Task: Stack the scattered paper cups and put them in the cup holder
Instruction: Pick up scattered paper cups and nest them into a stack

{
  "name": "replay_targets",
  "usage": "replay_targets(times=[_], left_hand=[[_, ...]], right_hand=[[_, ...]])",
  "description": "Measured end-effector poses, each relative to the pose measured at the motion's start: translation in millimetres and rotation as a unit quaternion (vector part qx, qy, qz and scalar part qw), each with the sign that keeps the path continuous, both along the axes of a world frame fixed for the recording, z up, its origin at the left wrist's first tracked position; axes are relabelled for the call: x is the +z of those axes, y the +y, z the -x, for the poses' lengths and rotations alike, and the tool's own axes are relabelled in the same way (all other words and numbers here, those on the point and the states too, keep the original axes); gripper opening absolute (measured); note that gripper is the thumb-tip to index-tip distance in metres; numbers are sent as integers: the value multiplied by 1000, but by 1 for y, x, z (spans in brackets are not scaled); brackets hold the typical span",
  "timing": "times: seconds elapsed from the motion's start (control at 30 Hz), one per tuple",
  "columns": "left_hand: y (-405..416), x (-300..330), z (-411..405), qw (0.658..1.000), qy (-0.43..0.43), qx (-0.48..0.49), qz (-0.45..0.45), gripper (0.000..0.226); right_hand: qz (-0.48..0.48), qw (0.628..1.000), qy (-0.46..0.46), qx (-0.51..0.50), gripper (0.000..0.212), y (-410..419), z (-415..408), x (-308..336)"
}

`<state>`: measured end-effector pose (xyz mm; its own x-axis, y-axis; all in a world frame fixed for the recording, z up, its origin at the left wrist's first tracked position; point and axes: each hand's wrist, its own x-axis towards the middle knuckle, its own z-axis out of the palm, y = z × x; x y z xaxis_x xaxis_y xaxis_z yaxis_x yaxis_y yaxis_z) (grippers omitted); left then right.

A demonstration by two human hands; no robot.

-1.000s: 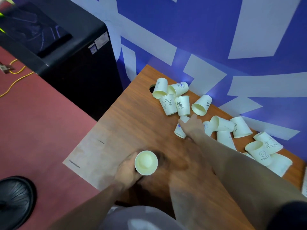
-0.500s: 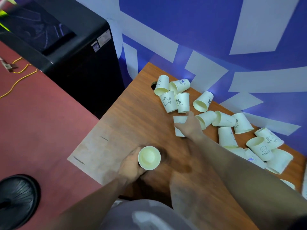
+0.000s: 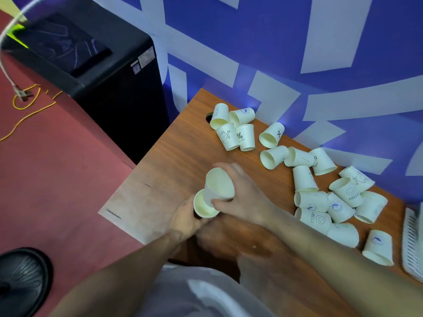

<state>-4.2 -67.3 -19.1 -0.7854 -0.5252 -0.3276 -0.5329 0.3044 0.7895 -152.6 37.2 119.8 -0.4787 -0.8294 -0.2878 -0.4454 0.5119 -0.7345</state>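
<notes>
My left hand (image 3: 186,221) grips a white paper cup stack (image 3: 202,208), its mouth facing up, near the table's front left. My right hand (image 3: 243,197) holds a single paper cup (image 3: 219,185) tilted just above that stack, its base touching the stack's mouth. Several more white printed paper cups (image 3: 315,200) lie scattered on the wooden table (image 3: 174,156), some on their sides, some upside down. A group of them (image 3: 235,130) sits near the far left corner. No cup holder is clearly visible.
A round cable hole (image 3: 208,117) sits at the table's far left corner. A black machine (image 3: 96,72) stands left of the table. A white slatted object (image 3: 412,243) lies at the right edge. A black round base (image 3: 20,280) and yellow cord (image 3: 27,110) are on the red floor.
My right hand picked one cup from the pile and carried it back toward me to the stack in my left hand. The left hand stayed in about the same place.
</notes>
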Motion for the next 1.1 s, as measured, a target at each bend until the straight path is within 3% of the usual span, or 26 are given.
replay_targets(times=[0.27,0.47,0.6,0.9,1.1], left_hand=[[-1,-3,-1,999,-36,-9,13,46],[1,-6,-1,999,-44,6,-1,42],[1,-6,-3,999,-15,6,-30,58],[0,-6,-2,999,-9,3,-40,60],[1,-5,15,1000,-13,15,-22,52]], right_hand=[[-16,991,113,64,71,0,-28,-36],[-49,984,141,94,78,-3,-35,-56],[-99,974,159,129,95,-1,-41,-66],[-114,970,169,131,103,1,-42,-83],[-69,992,89,52,76,1,-1,-68]])
